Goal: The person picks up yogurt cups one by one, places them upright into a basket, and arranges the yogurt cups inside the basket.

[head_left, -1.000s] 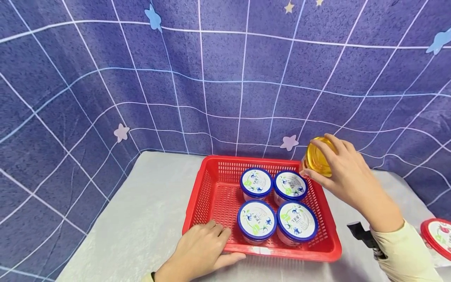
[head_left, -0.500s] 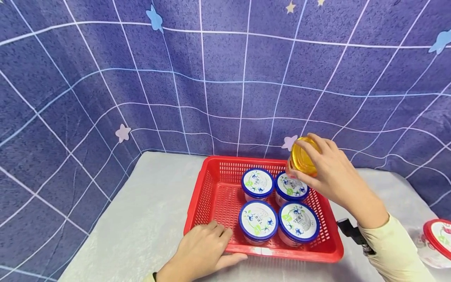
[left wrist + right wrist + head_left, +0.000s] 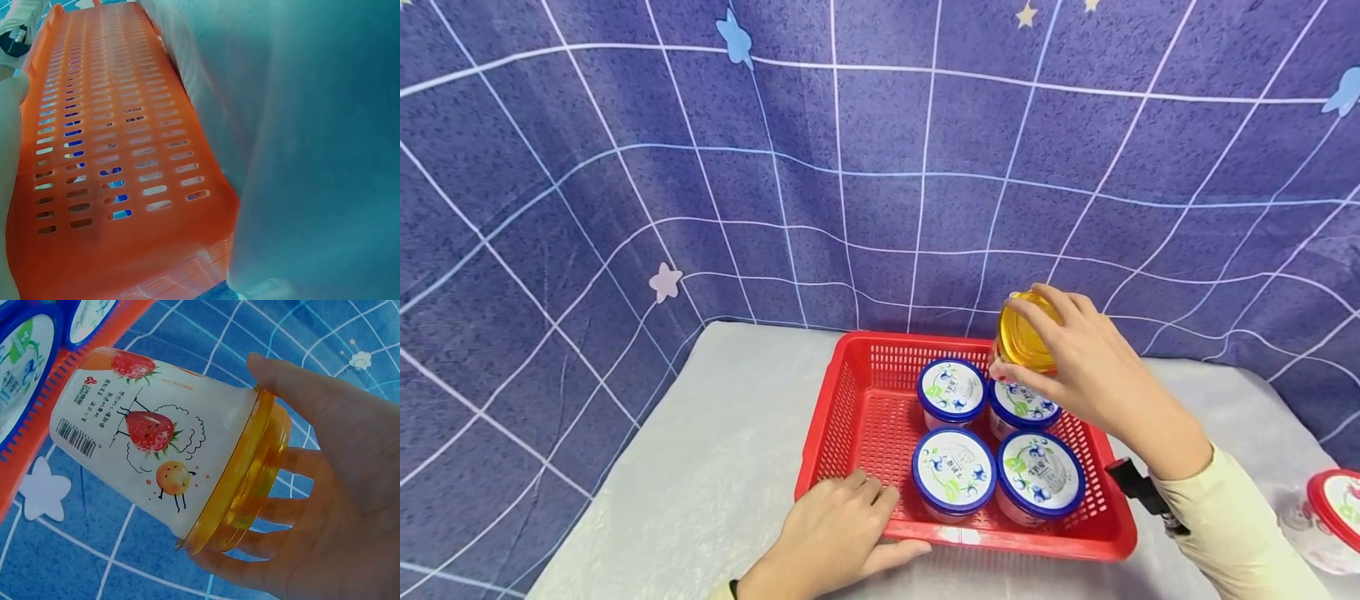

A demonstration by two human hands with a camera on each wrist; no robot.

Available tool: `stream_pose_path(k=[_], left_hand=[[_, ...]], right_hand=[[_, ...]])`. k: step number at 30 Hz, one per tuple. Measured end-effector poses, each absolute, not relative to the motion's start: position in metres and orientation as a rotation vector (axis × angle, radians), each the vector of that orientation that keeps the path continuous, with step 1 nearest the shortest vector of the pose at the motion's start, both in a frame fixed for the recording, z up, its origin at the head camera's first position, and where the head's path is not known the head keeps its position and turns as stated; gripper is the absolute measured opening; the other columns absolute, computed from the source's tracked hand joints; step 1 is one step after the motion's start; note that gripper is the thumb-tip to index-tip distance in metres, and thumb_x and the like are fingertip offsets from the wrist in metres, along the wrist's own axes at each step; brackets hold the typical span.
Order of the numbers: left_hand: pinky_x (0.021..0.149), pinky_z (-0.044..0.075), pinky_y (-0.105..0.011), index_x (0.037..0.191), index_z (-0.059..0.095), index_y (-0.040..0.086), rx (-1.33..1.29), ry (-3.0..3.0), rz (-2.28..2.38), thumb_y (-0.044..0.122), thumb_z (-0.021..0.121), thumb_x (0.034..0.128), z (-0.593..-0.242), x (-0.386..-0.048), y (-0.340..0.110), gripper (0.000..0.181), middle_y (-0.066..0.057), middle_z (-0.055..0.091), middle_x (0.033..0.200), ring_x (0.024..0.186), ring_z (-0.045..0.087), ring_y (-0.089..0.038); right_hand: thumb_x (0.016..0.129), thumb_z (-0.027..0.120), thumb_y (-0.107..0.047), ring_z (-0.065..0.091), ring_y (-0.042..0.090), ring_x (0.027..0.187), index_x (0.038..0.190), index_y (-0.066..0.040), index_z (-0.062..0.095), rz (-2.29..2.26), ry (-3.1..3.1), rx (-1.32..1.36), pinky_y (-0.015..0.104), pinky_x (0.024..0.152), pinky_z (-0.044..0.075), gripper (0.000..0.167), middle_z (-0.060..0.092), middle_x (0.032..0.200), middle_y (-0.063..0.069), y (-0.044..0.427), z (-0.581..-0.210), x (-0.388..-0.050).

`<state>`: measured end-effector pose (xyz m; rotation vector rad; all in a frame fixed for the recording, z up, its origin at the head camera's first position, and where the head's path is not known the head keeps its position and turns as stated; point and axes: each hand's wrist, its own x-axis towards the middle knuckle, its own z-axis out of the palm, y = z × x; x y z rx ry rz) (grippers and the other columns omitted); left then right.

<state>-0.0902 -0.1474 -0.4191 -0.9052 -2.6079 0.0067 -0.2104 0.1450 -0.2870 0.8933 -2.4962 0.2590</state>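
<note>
My right hand [image 3: 1090, 367] holds a tilted cup by its clear amber lid [image 3: 1024, 337], above the back right rim of a red plastic basket [image 3: 880, 433]. In the right wrist view the white cup [image 3: 156, 437] shows printed strawberries and a barcode, with my thumb and fingers spread around the lid. Several blue-lidded cups [image 3: 955, 471] stand in the basket's middle and right. The back right one is partly hidden by the held cup. My left hand [image 3: 835, 529] grips the basket's front left rim, fingers over it and thumb outside. The left wrist view shows the slotted side wall [image 3: 125, 144].
A red-lidded clear tub [image 3: 1330, 517] stands at the right edge of the head view, partly cut off. A grey-white cloth [image 3: 715, 433] covers the table. Behind it hangs a purple-blue curtain [image 3: 880, 208] with a grid and stars.
My right hand has carried the amber-lidded cup leftward, from the basket's right corner to over the back right blue-lidded cup. My left hand keeps its grip on the rim.
</note>
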Motion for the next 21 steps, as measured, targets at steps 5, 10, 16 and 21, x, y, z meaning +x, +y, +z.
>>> stream_pose_path(k=[5,10,16,21], left_hand=[[0.053,0.047,-0.025,0.09,0.072,0.016,-0.912,-2.596,0.017,0.076,0.035,0.0929,-0.419,-0.091,-0.148,0.071,0.0,0.069,0.077,0.066,0.063,-0.013],[0.051,0.044,-0.026,0.087,0.07,0.016,-0.918,-2.556,0.006,0.076,0.037,0.0927,-0.419,-0.091,-0.148,0.068,0.001,0.067,0.074,0.065,0.062,-0.013],[0.05,0.043,-0.024,0.087,0.07,0.016,-0.914,-2.578,0.005,0.075,0.037,0.0928,-0.419,-0.09,-0.147,0.068,0.001,0.067,0.074,0.064,0.062,-0.013],[0.047,0.034,-0.021,0.081,0.067,0.017,-0.917,-2.575,0.004,0.075,0.037,0.0929,-0.418,-0.09,-0.147,0.066,0.002,0.062,0.068,0.058,0.056,-0.012]], right_hand=[[0.081,0.077,-0.055,0.05,0.044,0.117,0.141,-0.015,0.052,0.265,-2.506,0.915,0.061,0.091,0.045,0.077,0.049,0.139,0.02,0.133,-0.285,-0.211],[0.082,0.073,-0.059,0.051,0.04,0.116,0.141,-0.014,0.053,0.274,-2.485,0.974,0.058,0.091,0.046,0.077,0.052,0.137,0.017,0.12,-0.283,-0.211],[0.086,0.068,-0.06,0.054,0.037,0.112,0.141,-0.013,0.053,0.251,-2.443,1.058,0.052,0.09,0.048,0.074,0.054,0.132,0.016,0.105,-0.282,-0.214],[0.086,0.066,-0.062,0.054,0.034,0.107,0.14,-0.013,0.054,0.24,-2.407,1.098,0.048,0.089,0.048,0.074,0.056,0.13,0.015,0.096,-0.284,-0.214]])
